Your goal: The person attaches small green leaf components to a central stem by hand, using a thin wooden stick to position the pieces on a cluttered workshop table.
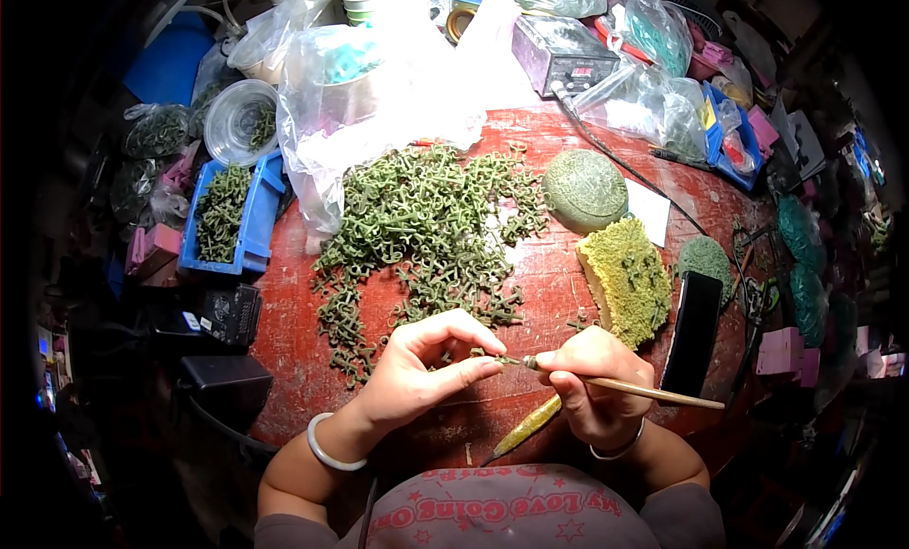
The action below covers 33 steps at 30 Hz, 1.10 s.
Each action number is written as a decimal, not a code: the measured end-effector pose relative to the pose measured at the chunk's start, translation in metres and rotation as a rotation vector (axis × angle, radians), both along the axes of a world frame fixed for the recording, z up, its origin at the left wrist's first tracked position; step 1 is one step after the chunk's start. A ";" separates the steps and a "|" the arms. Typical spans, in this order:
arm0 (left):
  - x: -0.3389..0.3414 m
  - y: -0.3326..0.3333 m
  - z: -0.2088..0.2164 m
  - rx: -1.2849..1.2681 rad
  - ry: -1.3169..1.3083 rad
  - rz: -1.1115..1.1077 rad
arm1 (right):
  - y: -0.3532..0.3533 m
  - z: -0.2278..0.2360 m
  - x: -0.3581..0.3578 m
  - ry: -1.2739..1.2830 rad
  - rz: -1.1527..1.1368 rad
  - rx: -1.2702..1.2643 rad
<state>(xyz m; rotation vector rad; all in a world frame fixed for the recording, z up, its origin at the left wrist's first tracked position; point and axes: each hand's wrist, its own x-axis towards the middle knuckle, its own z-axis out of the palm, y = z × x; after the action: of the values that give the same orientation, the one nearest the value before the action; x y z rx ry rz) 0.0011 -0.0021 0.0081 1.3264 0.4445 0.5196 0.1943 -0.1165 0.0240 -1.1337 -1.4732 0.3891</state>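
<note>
Near the front of the red table, my left hand [426, 361] is closed, thumb and forefinger pinching a small green piece [480, 353] mostly hidden by the fingertips. My right hand [598, 377] grips a thin paintbrush [653, 393] with a pale wooden handle. Its tip points left and meets the piece at my left fingertips. Just beyond my hands spreads a heap of small, twisted green pieces [426, 208]. A yellow-green sponge block [630, 279] with a few dark pieces on top lies beyond my right hand. Below that hand rests a yellow-handled tool [528, 426].
A round green speckled pad [585, 189] and a dark phone [693, 331] lie at right. Blue bins [258, 217] with pieces, a clear tub [240, 123] and plastic bags [327, 123] crowd the left and back. A cable [625, 161] runs from a control box [563, 54].
</note>
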 end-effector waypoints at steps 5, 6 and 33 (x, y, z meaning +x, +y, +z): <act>0.000 0.000 0.000 -0.005 -0.003 -0.008 | 0.000 -0.001 -0.001 -0.008 0.007 0.004; 0.000 0.000 0.000 -0.013 -0.010 -0.011 | -0.001 -0.001 0.000 0.002 0.002 0.006; 0.002 -0.004 -0.001 0.226 0.047 0.121 | 0.001 -0.004 -0.006 -0.257 -0.033 0.169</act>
<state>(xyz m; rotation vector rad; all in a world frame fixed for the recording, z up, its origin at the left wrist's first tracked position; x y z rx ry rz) 0.0033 -0.0056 0.0069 1.5374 0.5183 0.6553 0.1886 -0.1154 0.0198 -1.0997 -1.6745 0.0953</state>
